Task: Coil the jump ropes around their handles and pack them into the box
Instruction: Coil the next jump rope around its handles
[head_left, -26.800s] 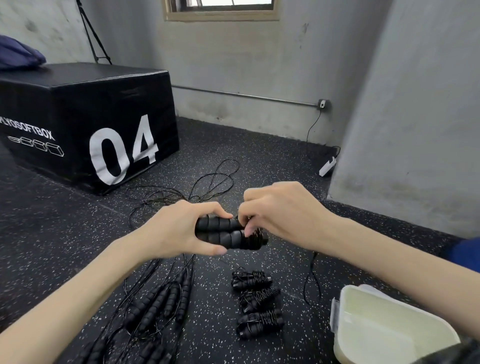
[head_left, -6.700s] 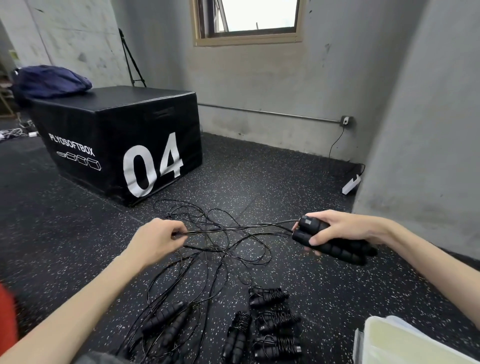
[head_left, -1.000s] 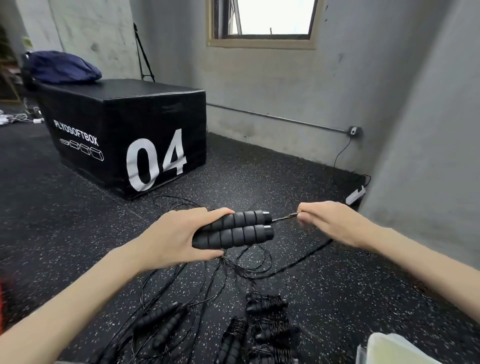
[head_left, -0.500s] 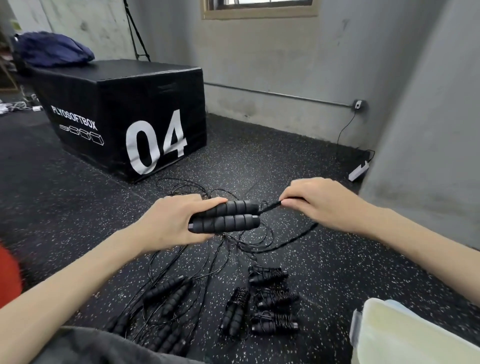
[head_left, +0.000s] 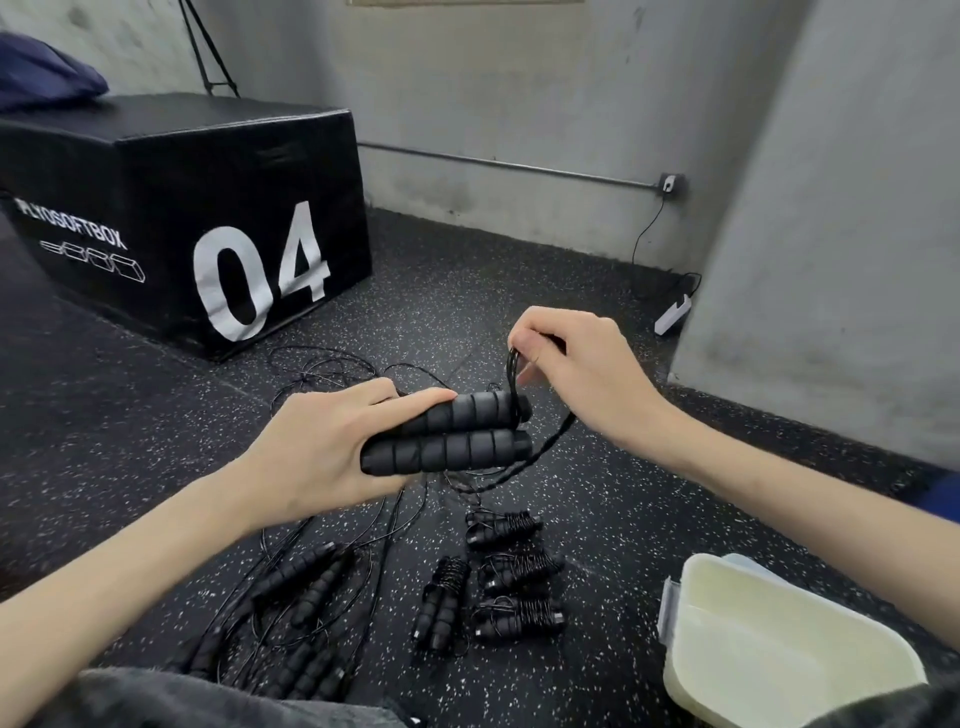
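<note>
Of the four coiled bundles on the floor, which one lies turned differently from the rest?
The leftmost bundle: it lies lengthwise toward the camera; the other three are stacked crosswise.

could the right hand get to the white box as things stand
Probably not right now: the right hand is pinching the cord above the handles. The white box sits open below its forearm, with nothing between them.

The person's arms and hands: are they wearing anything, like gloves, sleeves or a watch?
No gloves. The left hand and the right hand are bare, and no ring or watch shows on the fingers or wrists. Both forearms are bare too. By the right arm, at the picture's right edge, a small bit of blue sleeve peeks in. No sleeve shows on the left arm.
</note>
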